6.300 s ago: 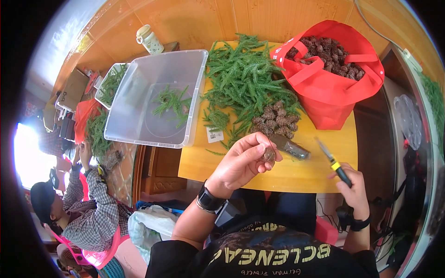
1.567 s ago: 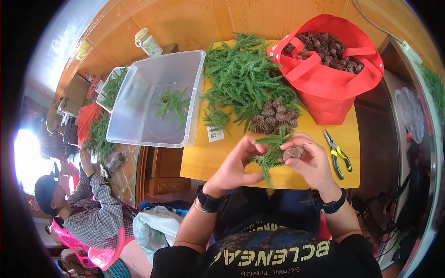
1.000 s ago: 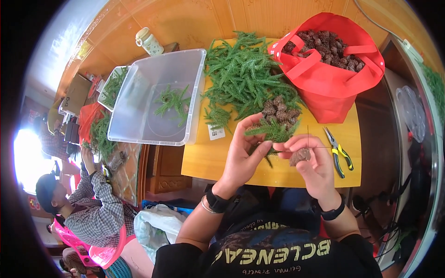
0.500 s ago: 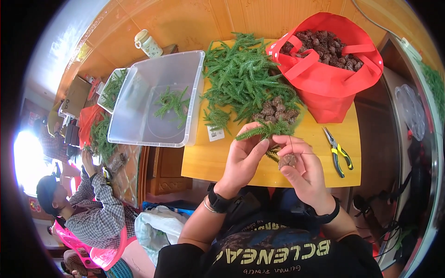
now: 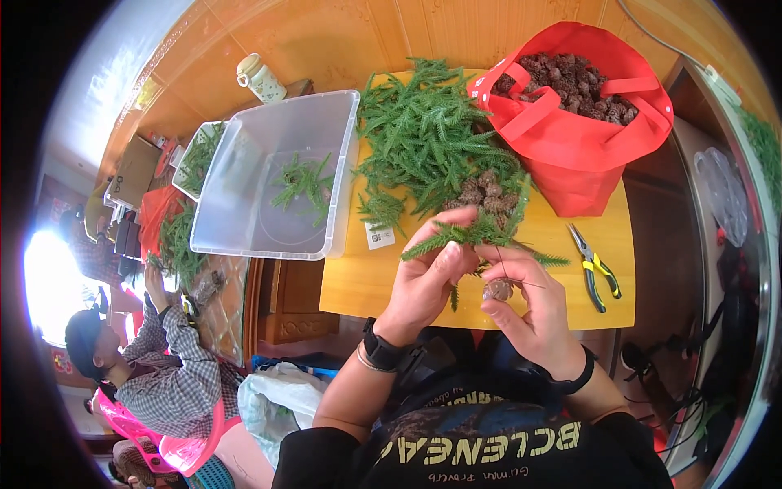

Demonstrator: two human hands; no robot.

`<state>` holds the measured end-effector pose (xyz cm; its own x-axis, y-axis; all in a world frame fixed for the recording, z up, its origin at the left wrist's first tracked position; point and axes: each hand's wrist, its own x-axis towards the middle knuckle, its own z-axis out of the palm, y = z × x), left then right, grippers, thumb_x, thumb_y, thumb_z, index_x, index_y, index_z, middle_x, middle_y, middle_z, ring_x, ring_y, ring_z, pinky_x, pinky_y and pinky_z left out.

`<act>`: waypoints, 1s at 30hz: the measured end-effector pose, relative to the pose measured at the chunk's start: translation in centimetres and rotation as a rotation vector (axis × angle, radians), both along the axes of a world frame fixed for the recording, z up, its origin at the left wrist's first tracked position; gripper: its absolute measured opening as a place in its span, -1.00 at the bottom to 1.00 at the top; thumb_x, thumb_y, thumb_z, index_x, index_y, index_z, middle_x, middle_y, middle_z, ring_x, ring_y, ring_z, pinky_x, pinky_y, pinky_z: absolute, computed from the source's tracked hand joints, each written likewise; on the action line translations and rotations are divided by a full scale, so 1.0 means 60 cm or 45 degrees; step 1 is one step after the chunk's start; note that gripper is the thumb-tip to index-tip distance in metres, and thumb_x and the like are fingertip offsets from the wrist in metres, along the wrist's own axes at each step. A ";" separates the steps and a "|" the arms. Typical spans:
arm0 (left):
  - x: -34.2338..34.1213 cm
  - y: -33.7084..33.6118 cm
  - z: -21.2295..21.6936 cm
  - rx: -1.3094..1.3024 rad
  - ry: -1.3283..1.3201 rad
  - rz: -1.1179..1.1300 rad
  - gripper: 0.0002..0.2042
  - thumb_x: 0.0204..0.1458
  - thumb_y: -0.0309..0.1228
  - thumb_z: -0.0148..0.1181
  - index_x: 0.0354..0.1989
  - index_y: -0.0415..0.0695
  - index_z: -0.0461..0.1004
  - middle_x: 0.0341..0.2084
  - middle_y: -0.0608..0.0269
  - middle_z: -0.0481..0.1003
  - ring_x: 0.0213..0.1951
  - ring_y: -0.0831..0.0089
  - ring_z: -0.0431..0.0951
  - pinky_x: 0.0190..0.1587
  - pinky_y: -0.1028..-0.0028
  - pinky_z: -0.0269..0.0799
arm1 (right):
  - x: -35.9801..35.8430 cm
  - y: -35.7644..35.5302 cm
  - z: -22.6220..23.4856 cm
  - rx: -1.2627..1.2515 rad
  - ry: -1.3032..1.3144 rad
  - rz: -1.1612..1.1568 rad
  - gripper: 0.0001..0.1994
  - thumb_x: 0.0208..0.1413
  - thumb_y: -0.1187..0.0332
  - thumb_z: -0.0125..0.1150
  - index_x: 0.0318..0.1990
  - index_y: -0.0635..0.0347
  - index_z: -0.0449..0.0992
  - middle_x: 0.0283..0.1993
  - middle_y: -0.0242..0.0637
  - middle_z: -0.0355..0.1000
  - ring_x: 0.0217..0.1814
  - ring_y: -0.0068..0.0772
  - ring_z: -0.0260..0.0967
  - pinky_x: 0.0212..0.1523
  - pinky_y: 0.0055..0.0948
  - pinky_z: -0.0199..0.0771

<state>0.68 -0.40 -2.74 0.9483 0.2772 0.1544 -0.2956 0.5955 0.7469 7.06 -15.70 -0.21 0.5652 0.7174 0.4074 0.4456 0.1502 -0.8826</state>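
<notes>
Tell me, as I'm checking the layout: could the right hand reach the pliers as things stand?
Probably yes: the pliers lie on the table, right of the right hand, with nothing seen between, though that hand holds a pine cone.

Left of my left hand [image 5: 428, 281], bare tabletop [image 5: 354, 287] runs to the left edge and the front left corner, enough for a low pass. Farther back, the white card [image 5: 380, 237] and the green sprigs [image 5: 432, 138] block it, and the clear box [image 5: 345, 175] walls off the left edge. Straight ahead, the pinecones [image 5: 489, 190] stand in the way. Between my right hand [image 5: 531, 308] and the pliers [image 5: 587, 257] lies a bare strip, where my held sprig [image 5: 460, 235] pokes in. The red bag [image 5: 574, 175] fills the far right corner.
</notes>
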 end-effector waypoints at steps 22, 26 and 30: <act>-0.003 0.022 -0.016 0.409 -0.166 0.278 -0.78 -0.03 -0.70 0.07 -0.21 -0.18 0.33 -0.21 0.24 0.32 -0.20 0.51 0.40 -0.12 0.50 0.34 | -0.001 -0.005 0.015 0.112 -0.029 0.014 -0.67 0.05 0.22 0.19 -0.17 0.31 0.34 -0.04 -0.02 0.35 0.07 -0.10 0.31 0.06 -0.30 0.27; -0.001 0.024 -0.016 0.459 -0.240 0.245 -0.80 -0.05 -0.69 0.11 -0.26 -0.16 0.38 -0.16 0.24 0.27 -0.18 0.53 0.34 -0.09 0.51 0.30 | -0.004 0.008 0.012 0.168 -0.081 0.158 -0.67 0.06 0.23 0.19 -0.18 0.31 0.34 -0.05 -0.01 0.35 0.13 0.00 0.28 0.08 -0.23 0.27; -0.001 0.033 -0.020 0.565 -0.276 0.247 -0.77 -0.13 -0.65 0.18 -0.27 -0.14 0.43 -0.10 0.24 0.21 -0.10 0.49 0.28 -0.05 0.47 0.27 | -0.007 0.011 0.013 0.126 -0.150 0.043 -0.72 0.05 0.34 0.18 -0.15 0.32 0.34 -0.01 0.03 0.36 0.04 -0.11 0.35 -0.02 -0.35 0.36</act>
<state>0.63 1.59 -3.97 0.8194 0.3081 0.4834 -0.5445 0.1547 0.8244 6.64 -15.05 0.55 0.4855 0.6880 0.5393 0.5385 0.2506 -0.8045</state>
